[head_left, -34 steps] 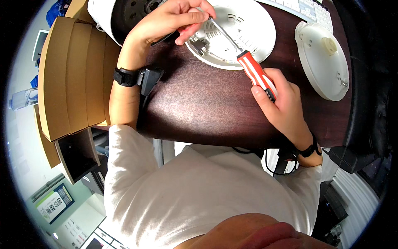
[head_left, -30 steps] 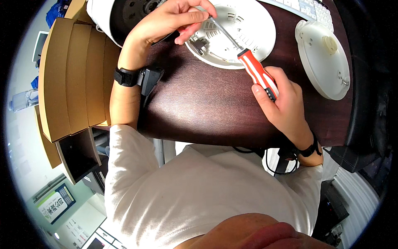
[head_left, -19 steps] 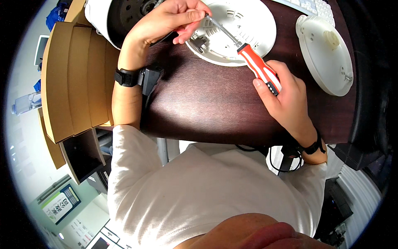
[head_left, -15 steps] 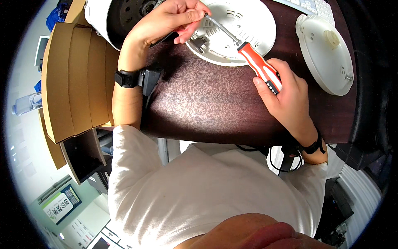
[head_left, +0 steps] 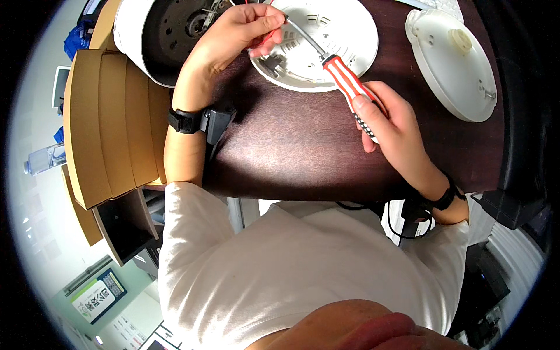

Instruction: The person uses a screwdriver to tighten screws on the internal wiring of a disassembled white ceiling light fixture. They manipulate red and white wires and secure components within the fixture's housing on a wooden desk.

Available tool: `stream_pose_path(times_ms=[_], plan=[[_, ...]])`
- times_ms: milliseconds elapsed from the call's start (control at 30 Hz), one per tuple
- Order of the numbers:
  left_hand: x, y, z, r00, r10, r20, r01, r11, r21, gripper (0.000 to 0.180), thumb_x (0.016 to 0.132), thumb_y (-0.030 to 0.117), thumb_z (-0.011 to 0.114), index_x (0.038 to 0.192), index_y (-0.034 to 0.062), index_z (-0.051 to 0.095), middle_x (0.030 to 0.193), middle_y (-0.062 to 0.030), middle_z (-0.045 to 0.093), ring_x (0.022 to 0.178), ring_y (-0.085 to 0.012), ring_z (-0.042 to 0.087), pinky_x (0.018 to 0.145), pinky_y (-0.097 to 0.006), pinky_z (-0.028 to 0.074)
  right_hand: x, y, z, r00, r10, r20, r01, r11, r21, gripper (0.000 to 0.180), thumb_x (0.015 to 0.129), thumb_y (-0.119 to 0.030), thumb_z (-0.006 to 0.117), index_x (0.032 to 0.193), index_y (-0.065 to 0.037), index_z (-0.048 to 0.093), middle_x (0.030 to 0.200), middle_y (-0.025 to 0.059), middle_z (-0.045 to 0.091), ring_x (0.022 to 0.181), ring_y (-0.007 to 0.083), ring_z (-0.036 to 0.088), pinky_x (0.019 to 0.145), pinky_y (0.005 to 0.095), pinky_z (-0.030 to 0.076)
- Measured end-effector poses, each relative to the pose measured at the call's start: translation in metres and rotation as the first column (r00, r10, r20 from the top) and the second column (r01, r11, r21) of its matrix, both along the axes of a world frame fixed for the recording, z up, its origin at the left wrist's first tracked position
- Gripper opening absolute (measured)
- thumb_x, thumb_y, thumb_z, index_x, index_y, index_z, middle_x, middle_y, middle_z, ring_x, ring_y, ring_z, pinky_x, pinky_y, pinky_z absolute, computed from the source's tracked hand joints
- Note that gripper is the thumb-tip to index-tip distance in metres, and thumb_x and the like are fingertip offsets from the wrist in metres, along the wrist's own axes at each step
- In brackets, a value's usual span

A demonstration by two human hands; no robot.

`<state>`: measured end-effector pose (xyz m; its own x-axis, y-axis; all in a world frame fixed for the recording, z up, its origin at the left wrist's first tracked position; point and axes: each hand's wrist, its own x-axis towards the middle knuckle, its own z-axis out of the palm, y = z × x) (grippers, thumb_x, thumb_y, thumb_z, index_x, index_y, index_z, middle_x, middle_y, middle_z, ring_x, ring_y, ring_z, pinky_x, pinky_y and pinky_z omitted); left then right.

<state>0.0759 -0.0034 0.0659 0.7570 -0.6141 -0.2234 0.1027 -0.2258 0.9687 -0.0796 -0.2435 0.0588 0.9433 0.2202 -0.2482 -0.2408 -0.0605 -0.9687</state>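
Observation:
A screwdriver (head_left: 343, 76) with a red, white and black handle slants over the table, its shank pointing up and left. My right hand (head_left: 392, 116) is wrapped around its handle, thumb along the top. At the tip, the thumb and fingers of my left hand (head_left: 248, 32) are pinched together; whatever small thing they hold is hidden. A thin red strand, perhaps a wire, shows between those fingers. Under the shank lies a round white plastic shell (head_left: 356, 29) with slots and ribs inside. Left of it, partly behind my left hand, is a white appliance body (head_left: 129, 44) with a dark metal interior.
An oval white cover (head_left: 458, 70) with a round cream boss lies at the right of the dark wooden table (head_left: 291, 146). A white keyboard (head_left: 443, 6) is at the far edge. Cardboard boxes (head_left: 111, 128) stand along the left.
The screwdriver handle has turned in my right hand, and the thumb now lies higher on it. My left fingers remain at the tip. The whole view has shifted slightly.

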Motion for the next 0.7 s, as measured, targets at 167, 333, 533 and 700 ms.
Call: stream_pose_path(times_ms=[167, 333, 533, 700], plan=[[0.006, 0.005, -0.002, 0.998, -0.02, -0.055, 0.015, 0.997, -0.082, 0.018, 0.095, 0.02, 0.053, 0.097, 0.0028, 0.057, 0.075, -0.0004, 0.058, 0.052, -0.0042, 0.047, 0.047, -0.017, 0.034, 0.0, 0.002, -0.011, 0.989, 0.044, -0.14, 0.013, 0.924, 0.382, 0.03, 0.095, -0.031, 0.049, 0.092, -0.002, 0.054, 0.067, 0.0023, 0.053, 0.044, 0.0084, 0.049, 0.039, 0.0217, 0.038], [0.006, 0.007, -0.002, 0.997, -0.012, -0.081, 0.002, 0.993, -0.118, 0.018, 0.095, 0.019, 0.053, 0.101, 0.0023, 0.056, 0.081, -0.0026, 0.061, 0.056, -0.0056, 0.049, 0.049, -0.017, 0.036, 0.0, 0.004, -0.012, 0.98, 0.018, -0.2, 0.074, 0.893, 0.443, 0.031, 0.095, -0.032, 0.05, 0.092, -0.002, 0.054, 0.067, 0.0034, 0.055, 0.043, 0.0092, 0.049, 0.038, 0.0219, 0.038], [0.005, 0.008, -0.004, 0.999, -0.013, -0.035, 0.008, 0.991, -0.131, 0.018, 0.095, 0.02, 0.053, 0.103, 0.0035, 0.055, 0.081, -0.0021, 0.06, 0.057, -0.0068, 0.05, 0.05, -0.019, 0.038, 0.0, 0.003, -0.008, 0.984, 0.024, -0.178, 0.057, 0.896, 0.44, 0.032, 0.095, -0.033, 0.049, 0.092, -0.002, 0.055, 0.067, 0.0036, 0.055, 0.042, 0.0095, 0.049, 0.038, 0.0223, 0.038], [0.005, 0.006, -0.007, 0.999, -0.041, 0.031, 0.045, 0.989, -0.143, 0.016, 0.096, 0.02, 0.051, 0.102, 0.0056, 0.055, 0.079, -0.0014, 0.058, 0.057, -0.0065, 0.05, 0.05, -0.019, 0.039, 0.0, 0.003, -0.006, 0.979, 0.016, -0.204, 0.081, 0.885, 0.459, 0.032, 0.095, -0.033, 0.048, 0.091, -0.002, 0.056, 0.066, 0.0036, 0.055, 0.042, 0.0095, 0.049, 0.038, 0.0225, 0.038]])
